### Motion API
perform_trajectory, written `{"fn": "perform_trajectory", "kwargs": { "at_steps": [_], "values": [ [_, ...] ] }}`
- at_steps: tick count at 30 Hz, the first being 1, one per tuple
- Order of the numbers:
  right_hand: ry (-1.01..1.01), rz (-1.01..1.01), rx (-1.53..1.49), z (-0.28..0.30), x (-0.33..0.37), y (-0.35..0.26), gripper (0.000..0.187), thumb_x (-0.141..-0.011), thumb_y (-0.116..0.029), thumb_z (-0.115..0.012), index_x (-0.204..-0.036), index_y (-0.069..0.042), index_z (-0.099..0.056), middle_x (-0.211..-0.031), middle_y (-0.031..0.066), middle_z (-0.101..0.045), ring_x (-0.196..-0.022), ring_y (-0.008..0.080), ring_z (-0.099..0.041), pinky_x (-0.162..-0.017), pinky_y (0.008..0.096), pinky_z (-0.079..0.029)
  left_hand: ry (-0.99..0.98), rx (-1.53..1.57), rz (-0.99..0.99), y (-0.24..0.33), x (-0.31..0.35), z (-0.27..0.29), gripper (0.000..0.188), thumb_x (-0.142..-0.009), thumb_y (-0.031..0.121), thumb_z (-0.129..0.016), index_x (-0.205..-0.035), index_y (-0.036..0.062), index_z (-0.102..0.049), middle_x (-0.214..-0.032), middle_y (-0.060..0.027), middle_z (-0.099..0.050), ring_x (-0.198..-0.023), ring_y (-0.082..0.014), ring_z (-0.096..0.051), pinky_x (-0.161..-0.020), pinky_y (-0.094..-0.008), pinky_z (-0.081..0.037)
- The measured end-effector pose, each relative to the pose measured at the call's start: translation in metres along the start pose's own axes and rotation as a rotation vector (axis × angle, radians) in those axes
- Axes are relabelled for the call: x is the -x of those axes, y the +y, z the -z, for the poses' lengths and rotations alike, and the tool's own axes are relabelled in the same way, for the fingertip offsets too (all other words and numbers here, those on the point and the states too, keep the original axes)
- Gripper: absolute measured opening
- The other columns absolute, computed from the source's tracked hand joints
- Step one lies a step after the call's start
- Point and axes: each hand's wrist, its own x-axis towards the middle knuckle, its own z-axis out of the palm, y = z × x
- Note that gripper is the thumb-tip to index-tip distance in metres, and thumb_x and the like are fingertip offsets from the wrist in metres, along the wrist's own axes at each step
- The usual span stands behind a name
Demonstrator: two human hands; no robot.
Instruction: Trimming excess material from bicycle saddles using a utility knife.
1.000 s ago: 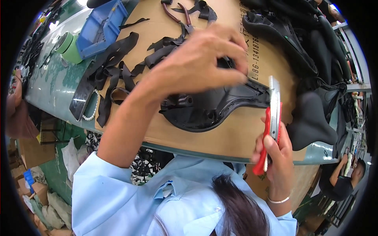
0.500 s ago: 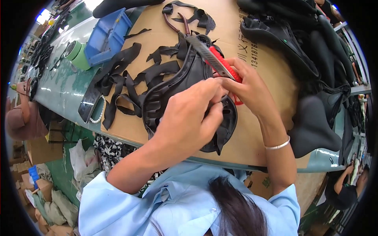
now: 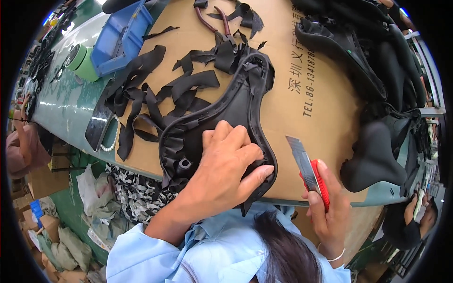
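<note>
A black bicycle saddle [image 3: 240, 101] lies underside up on the cardboard, its narrow nose pointing away from me. Its black cover is folded over the rim and gathers in pleats at the wide left end. My left hand [image 3: 224, 160] rests in the wide part with bent fingers, the thumb at the right rim, gripping the saddle. Off to the right, my right hand [image 3: 330, 212] is closed round a utility knife [image 3: 319, 181] with a red handle. The knife's long blade is out, pointing up and left, apart from the saddle.
Black fabric offcuts [image 3: 196, 85] and pincers with brown handles [image 3: 222, 28] lie on the cardboard sheet [image 3: 278, 122]. Leftward are a dark flat slab [image 3: 100, 120] with a beaded string, a blue bin [image 3: 101, 56] and a green container [image 3: 87, 66]. Black saddles [image 3: 377, 162] pile up at right.
My right hand has drawn the knife away from the saddle, down and to the right. My left hand has come down onto the saddle, which now sits nearer the table's front edge.
</note>
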Motion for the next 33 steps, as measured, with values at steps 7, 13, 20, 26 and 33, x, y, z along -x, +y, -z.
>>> {"fn": "perform_trajectory", "kwargs": {
  "at_steps": [7, 13, 20, 26, 33],
  "values": [
    [0.202, 0.096, 0.153, 0.007, -0.017, 0.006, 0.046, -0.086, 0.001, -0.060, -0.131, -0.001, -0.054, -0.112, 0.0181, -0.067, -0.072, 0.0203, -0.065, -0.066, 0.0276, -0.051, 0.439, 0.063, 0.093, 0.007, -0.030, -0.055, 0.012, -0.077, 0.015, -0.068, -0.080, 0.0050, -0.063, -0.082, -0.0050, -0.052, -0.084, -0.0231, -0.047, -0.078, -0.0358, -0.032],
    [-0.079, 0.198, 0.465, 0.036, -0.040, -0.006, 0.055, -0.079, -0.001, -0.065, -0.132, -0.014, -0.057, -0.075, 0.0092, -0.062, -0.052, 0.0208, -0.055, -0.050, 0.0307, -0.043, 0.388, 0.157, 0.091, 0.006, -0.029, -0.053, 0.010, -0.077, 0.011, -0.062, -0.069, 0.0044, -0.059, -0.073, -0.0037, -0.049, -0.077, -0.0210, -0.044, -0.077, -0.0338, -0.031],
    [-0.035, 0.090, 0.626, 0.009, -0.007, -0.008, 0.062, -0.080, -0.005, -0.066, -0.139, -0.017, -0.051, -0.060, 0.0060, -0.046, -0.046, 0.0204, -0.049, -0.044, 0.0348, -0.037, 0.507, 0.568, 0.136, 0.000, -0.028, -0.046, 0.016, -0.079, 0.012, -0.060, -0.067, 0.0038, -0.055, -0.070, -0.0027, -0.048, -0.075, -0.0181, -0.044, -0.073, -0.0313, -0.032],
    [0.105, -0.027, 0.494, -0.007, 0.013, -0.001, 0.061, -0.079, -0.004, -0.065, -0.137, -0.018, -0.053, -0.060, 0.0061, -0.042, -0.046, 0.0211, -0.046, -0.044, 0.0349, -0.037, 0.548, 1.103, 0.087, 0.018, -0.028, -0.031, 0.015, -0.087, 0.007, -0.057, -0.074, 0.0015, -0.054, -0.106, -0.0067, -0.053, -0.090, -0.0121, -0.048, -0.084, -0.0273, -0.037],
    [0.155, 0.243, 0.819, 0.034, -0.053, 0.032, 0.059, -0.080, -0.007, -0.066, -0.134, -0.028, -0.056, -0.060, 0.0036, -0.048, -0.045, 0.0197, -0.049, -0.045, 0.0346, -0.041, 0.014, -0.196, -0.194, 0.017, -0.088, 0.008, 0.015, -0.081, 0.015, -0.064, -0.079, -0.0005, -0.061, -0.079, -0.0104, -0.061, -0.074, -0.0247, -0.061, -0.064, -0.0335, -0.047]
  ]
}}
